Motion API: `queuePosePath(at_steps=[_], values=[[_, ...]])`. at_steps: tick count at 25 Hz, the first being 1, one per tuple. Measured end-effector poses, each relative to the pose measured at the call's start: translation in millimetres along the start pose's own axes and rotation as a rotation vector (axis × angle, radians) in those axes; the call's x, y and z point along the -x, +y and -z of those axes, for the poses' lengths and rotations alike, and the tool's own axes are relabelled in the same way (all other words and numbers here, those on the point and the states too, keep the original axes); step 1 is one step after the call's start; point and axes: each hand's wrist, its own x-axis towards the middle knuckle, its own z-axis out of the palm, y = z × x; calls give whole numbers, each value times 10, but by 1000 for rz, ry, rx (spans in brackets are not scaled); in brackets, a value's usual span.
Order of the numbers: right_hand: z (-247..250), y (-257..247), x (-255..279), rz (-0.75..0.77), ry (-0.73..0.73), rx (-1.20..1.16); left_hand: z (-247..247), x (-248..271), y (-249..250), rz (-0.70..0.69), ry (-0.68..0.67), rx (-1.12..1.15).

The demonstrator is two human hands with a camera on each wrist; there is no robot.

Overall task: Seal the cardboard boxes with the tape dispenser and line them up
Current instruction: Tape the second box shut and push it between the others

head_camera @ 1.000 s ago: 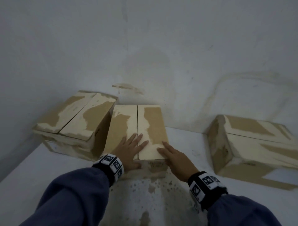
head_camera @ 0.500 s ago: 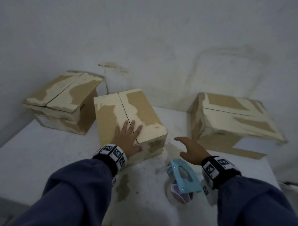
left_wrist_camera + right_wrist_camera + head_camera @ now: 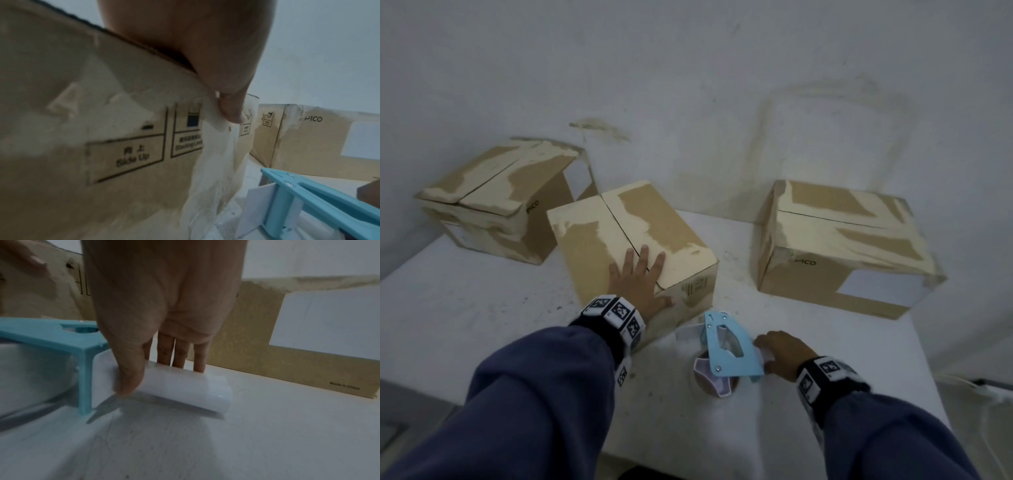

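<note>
Three worn cardboard boxes stand on a white table. My left hand lies flat on top of the middle box, over its centre seam near the front edge. Its thumb hangs over the box's front face. A light blue tape dispenser rests on the table just in front of that box. My right hand grips the dispenser's white handle, thumb on the near side and fingers behind. The left box and the right box have closed flaps.
A stained white wall rises right behind the boxes. The table's right edge runs just past the right box, with a white cable beyond it. Bare tabletop lies at the front left.
My right hand left the middle box's top, dropped to the right and took hold of the tape dispenser's handle. The left hand stayed flat on the box. The view swung right.
</note>
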Motion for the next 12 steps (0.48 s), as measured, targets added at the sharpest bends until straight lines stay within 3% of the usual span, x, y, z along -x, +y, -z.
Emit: queuePosePath(at_steps=[7, 12], values=[[116, 235, 249, 34, 82, -235, 30, 1, 98, 38, -27, 10], [464, 206, 671, 173, 104, -921, 78, 3, 197, 68, -43, 16]])
